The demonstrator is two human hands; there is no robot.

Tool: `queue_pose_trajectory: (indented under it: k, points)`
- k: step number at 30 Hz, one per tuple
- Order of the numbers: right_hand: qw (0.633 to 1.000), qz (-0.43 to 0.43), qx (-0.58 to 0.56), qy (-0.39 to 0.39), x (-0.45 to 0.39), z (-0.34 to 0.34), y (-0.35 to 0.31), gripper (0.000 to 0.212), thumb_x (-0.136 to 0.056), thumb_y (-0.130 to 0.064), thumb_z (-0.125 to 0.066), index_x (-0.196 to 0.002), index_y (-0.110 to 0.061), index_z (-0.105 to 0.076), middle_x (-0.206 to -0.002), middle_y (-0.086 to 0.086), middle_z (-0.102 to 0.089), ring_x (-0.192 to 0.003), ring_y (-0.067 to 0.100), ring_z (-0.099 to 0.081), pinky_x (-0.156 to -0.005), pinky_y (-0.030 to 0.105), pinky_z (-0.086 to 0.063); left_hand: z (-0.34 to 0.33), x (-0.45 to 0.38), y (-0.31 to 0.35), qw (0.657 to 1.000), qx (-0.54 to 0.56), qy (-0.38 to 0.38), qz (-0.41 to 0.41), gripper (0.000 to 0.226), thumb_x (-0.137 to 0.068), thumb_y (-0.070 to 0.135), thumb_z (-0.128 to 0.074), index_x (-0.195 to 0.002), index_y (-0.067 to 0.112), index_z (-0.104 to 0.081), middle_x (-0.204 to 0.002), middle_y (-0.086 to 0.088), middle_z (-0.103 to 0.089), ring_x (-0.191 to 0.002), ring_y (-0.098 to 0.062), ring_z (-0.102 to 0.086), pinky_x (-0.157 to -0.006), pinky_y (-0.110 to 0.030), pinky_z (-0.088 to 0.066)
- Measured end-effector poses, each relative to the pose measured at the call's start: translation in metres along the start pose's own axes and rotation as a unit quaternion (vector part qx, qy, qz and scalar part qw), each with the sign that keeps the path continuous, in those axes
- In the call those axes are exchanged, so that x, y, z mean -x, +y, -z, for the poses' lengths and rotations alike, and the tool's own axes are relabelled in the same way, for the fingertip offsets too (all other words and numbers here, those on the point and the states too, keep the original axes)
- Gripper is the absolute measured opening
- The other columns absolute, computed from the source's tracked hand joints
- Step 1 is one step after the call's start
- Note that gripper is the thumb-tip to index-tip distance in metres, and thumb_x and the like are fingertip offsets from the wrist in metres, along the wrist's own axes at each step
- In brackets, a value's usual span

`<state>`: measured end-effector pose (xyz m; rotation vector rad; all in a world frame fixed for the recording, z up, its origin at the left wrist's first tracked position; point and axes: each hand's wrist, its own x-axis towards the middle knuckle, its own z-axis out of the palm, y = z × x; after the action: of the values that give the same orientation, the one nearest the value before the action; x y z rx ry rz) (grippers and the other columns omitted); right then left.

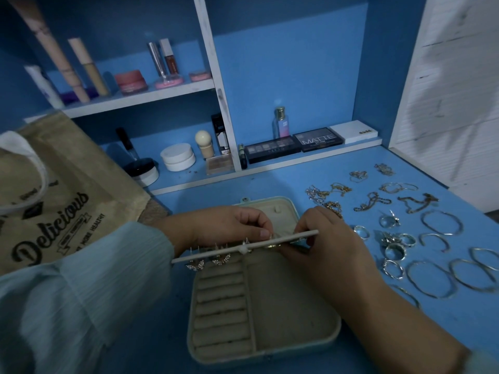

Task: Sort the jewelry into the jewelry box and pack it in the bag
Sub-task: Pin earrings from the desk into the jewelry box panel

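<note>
I saw both hands, left hand (229, 228) and right hand (324, 238), pinching the earring panel (243, 248) over the jewelry box (270, 306); the right fingertips hid the stud.

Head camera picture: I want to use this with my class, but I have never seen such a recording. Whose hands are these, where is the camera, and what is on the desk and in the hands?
There is no machine here. A person wears one wide-angle camera on the head, which looks down at their own two bare hands, so there is only this one view.

On the blue desk lies an open jewelry box with ring rolls on its left side and a bare compartment on its right. Right of it lie loose chains, rings and bangles. A burlap bag stands at the left. The shelves behind hold cosmetics.

The left hand and right hand together hold a thin white earring panel over the box. Butterfly earrings hang under it, and their posts poke up through it.
</note>
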<state>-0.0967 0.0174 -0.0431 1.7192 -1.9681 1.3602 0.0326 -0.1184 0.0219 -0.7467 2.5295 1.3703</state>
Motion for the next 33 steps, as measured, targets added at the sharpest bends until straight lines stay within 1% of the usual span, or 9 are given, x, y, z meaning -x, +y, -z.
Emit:
queue_pose_trajectory:
  k: [3, 5, 8, 11, 13, 16, 21, 28, 33]
  points:
    - [1.0, -0.004, 0.001, -0.01, 0.0006, -0.0002, 0.0008, 0.044, -0.061, -0.029, -0.081, -0.065, -0.023, -0.038, -0.065, -0.015, -0.032, -0.053, 0.004, -0.031, -0.049, 0.011, -0.018, -0.0002, 0.0006, -0.0006, 1.0, -0.001, 0.004, 0.005, 0.013, -0.092, 0.017, -0.054, -0.087, 0.026, -0.061, -0.073, 0.024, -0.063, -0.072, 0.009, -0.056, -0.073, -0.009, -0.043]
    - [1.0, -0.006, -0.009, -0.012, -0.0002, 0.0001, 0.0, 0.04, -0.065, -0.035, -0.075, -0.066, -0.024, -0.037, -0.064, -0.016, -0.029, -0.054, 0.001, -0.03, -0.049, 0.011, -0.019, 0.0001, 0.0007, -0.0016, 1.0, -0.002, 0.009, 0.011, 0.013, -0.092, 0.018, -0.055, -0.086, 0.028, -0.061, -0.074, 0.023, -0.064, -0.072, 0.007, -0.056, -0.075, -0.012, -0.043]
    - [1.0, -0.004, -0.007, -0.007, -0.0003, 0.0009, -0.0006, 0.032, -0.068, -0.047, -0.061, -0.064, -0.022, -0.041, -0.065, -0.013, -0.035, -0.054, 0.006, -0.033, -0.048, 0.011, -0.021, 0.0007, 0.0011, -0.0014, 1.0, -0.005, 0.014, 0.019, 0.014, -0.091, 0.02, -0.056, -0.084, 0.03, -0.063, -0.075, 0.023, -0.064, -0.073, 0.007, -0.057, -0.078, -0.016, -0.042]
    - [1.0, -0.012, -0.013, -0.011, -0.0001, 0.0007, -0.0011, 0.034, -0.066, -0.04, -0.071, -0.064, -0.021, -0.042, -0.065, -0.011, -0.037, -0.054, 0.006, -0.033, -0.048, 0.011, -0.022, 0.0014, 0.0026, 0.0006, 0.999, -0.016, 0.02, 0.036, 0.013, -0.09, 0.023, -0.057, -0.083, 0.032, -0.064, -0.074, 0.023, -0.065, -0.071, 0.008, -0.057, -0.074, -0.011, -0.043]
    - [1.0, -0.011, -0.009, -0.007, -0.0005, 0.0011, -0.0017, 0.034, -0.066, -0.043, -0.068, -0.064, -0.02, -0.043, -0.065, -0.011, -0.037, -0.054, 0.004, -0.032, -0.048, 0.011, -0.021, 0.0015, 0.0031, 0.0017, 0.998, -0.029, 0.024, 0.045, 0.012, -0.09, 0.026, -0.058, -0.083, 0.033, -0.065, -0.074, 0.023, -0.066, -0.071, 0.008, -0.057, -0.073, -0.008, -0.045]
    - [1.0, -0.005, -0.007, -0.004, -0.001, 0.0014, -0.0014, 0.034, -0.066, -0.041, -0.069, -0.063, -0.018, -0.044, -0.065, -0.011, -0.037, -0.054, 0.009, -0.034, -0.048, 0.01, -0.021, 0.0015, 0.0033, 0.002, 0.998, -0.029, 0.026, 0.056, 0.011, -0.089, 0.029, -0.058, -0.083, 0.033, -0.066, -0.077, 0.02, -0.067, -0.074, 0.005, -0.058, -0.079, -0.013, -0.046]
    - [1.0, -0.013, -0.024, -0.003, -0.0013, 0.0021, -0.0027, 0.03, -0.067, -0.052, -0.049, -0.064, -0.024, -0.038, -0.065, -0.011, -0.037, -0.055, 0.01, -0.036, -0.048, 0.012, -0.023, 0.0009, 0.0045, 0.0018, 0.998, -0.021, 0.025, 0.058, 0.012, -0.089, 0.028, -0.058, -0.082, 0.033, -0.066, -0.075, 0.023, -0.066, -0.071, 0.01, -0.058, -0.079, -0.016, -0.042]
    - [1.0, -0.007, -0.023, -0.015, -0.0013, 0.0018, -0.0014, 0.032, -0.069, -0.052, -0.05, -0.065, -0.022, -0.041, -0.066, -0.01, -0.038, -0.057, 0.012, -0.038, -0.048, 0.016, -0.025, 0.0029, 0.0059, 0.0037, 0.997, -0.032, 0.03, 0.064, 0.011, -0.087, 0.03, -0.06, -0.081, 0.034, -0.068, -0.073, 0.025, -0.066, -0.069, 0.013, -0.058, -0.08, -0.018, -0.041]
    - [0.999, -0.023, -0.027, -0.031, -0.0013, 0.0016, -0.0015, 0.031, -0.066, -0.046, -0.06, -0.067, -0.023, -0.04, -0.066, -0.014, -0.034, -0.059, 0.013, -0.038, -0.049, 0.017, -0.027, 0.0035, 0.0058, 0.0075, 0.997, -0.042, 0.03, 0.061, 0.012, -0.088, 0.026, -0.061, -0.081, 0.033, -0.068, -0.071, 0.025, -0.066, -0.068, 0.013, -0.057, -0.076, -0.013, -0.04]
